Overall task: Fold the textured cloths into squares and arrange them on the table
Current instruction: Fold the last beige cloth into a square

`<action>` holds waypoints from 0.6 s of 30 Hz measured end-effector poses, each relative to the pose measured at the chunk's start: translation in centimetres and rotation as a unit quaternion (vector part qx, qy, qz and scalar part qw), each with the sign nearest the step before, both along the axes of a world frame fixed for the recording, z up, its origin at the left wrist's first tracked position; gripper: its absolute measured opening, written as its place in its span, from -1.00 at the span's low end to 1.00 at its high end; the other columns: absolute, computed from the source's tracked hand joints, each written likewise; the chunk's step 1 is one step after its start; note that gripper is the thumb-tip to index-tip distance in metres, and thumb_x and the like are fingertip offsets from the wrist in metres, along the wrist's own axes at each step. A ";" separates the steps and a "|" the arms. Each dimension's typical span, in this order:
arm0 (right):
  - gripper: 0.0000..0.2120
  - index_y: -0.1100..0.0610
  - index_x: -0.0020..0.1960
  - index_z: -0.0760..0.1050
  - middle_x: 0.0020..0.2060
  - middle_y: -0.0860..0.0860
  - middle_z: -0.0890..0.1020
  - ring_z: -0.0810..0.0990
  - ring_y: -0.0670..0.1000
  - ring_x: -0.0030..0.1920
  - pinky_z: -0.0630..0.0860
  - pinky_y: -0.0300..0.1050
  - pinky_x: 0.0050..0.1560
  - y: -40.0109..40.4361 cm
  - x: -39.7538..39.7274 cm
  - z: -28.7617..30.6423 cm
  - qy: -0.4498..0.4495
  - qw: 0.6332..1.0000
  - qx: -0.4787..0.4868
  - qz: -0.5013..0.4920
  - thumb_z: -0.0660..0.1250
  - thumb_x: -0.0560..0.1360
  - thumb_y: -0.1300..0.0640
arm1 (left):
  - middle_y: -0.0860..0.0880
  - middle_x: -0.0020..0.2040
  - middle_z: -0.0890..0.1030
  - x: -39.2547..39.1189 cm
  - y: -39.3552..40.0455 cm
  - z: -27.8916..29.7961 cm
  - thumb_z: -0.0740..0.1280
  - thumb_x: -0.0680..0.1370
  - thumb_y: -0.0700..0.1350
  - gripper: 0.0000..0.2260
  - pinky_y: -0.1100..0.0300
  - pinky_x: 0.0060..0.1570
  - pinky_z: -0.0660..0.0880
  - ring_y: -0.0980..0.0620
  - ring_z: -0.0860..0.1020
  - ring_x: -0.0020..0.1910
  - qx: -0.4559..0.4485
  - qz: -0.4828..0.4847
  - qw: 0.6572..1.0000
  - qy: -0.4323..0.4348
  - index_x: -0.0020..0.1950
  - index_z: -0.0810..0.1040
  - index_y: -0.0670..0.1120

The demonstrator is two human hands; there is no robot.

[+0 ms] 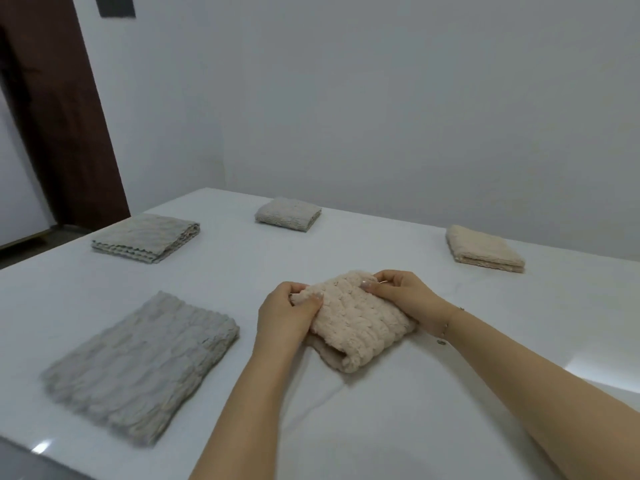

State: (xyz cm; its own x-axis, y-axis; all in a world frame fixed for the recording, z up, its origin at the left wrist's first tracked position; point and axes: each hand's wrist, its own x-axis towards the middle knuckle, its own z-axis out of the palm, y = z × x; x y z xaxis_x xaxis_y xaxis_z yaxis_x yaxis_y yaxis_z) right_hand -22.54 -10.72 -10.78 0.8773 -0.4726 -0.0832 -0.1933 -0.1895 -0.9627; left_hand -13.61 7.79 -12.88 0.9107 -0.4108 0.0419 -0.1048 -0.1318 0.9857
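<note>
- Two hands work one cloth: the left hand [287, 315] pinches the far left corner of the peach cloth [356, 320], thumb on top and fingers curled under the edge.
- On the other side, the right hand [401, 292] grips the far right corner of that cloth, fingertips pressing into the pile.
- Folded and fluffy, the peach cloth lies on the white table [381, 427] at the near middle, its near edge a rolled fold and its far edge slightly lifted between the hands.
- Just left of the left hand, a large grey cloth [145, 365] lies flat, folded once at most.
- Farther back on the left sits a folded grey cloth [147, 237] with stacked layers showing at its edges.
- At the far middle rests a small folded grey square [288, 214].
- Well to the right, near the table's far edge, lies a folded beige square [483, 248].
- Behind the table stands a plain pale wall [381, 98], with a dark brown door [59, 109] at the left.
</note>
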 end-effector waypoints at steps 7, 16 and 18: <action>-0.76 0.07 0.05 0.59 -0.06 0.01 0.70 0.67 -0.05 -0.08 0.56 -0.18 -0.03 -0.5 0.5 -0.5 0.014 0.999 -0.033 -0.025 0.41 0.45 -0.04 | 0.04 -0.06 0.61 0.0 0.5 -0.6 0.32 0.52 -0.06 -0.88 -0.01 0.12 0.44 -0.03 0.55 0.02 0.152 0.091 0.975 -0.137 0.03 0.53 0.00; -0.53 -0.03 0.30 0.43 0.02 0.14 0.67 0.62 -0.02 0.07 0.43 -0.11 0.25 -1.9 -1.5 0.6 0.041 0.994 -0.024 0.099 0.45 0.43 0.04 | 0.03 0.01 0.58 0.2 0.3 -1.1 0.29 0.54 -0.05 -0.87 0.01 0.14 0.41 -0.02 0.51 0.05 0.190 0.080 0.962 -0.176 0.05 0.55 -0.03; -0.41 -0.01 0.32 0.41 -0.05 0.21 0.63 0.56 0.01 0.01 0.40 -0.09 0.19 -2.7 -2.3 1.0 0.045 0.990 -0.032 0.126 0.49 0.33 -0.01 | 0.02 0.00 0.59 0.1 0.2 -1.1 0.30 0.54 -0.08 -0.89 -0.02 0.14 0.42 -0.03 0.52 0.04 0.182 0.076 0.964 -0.178 0.03 0.56 -0.04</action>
State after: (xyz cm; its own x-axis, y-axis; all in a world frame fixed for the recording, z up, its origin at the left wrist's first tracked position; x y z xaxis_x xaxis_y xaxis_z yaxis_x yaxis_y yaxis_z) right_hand -24.80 -13.47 -9.80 0.9586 -0.2458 -0.1440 -0.2170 -0.3026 -0.9281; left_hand -13.46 8.00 -14.03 0.9163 -0.3200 0.2408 -0.3797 -0.5029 0.7765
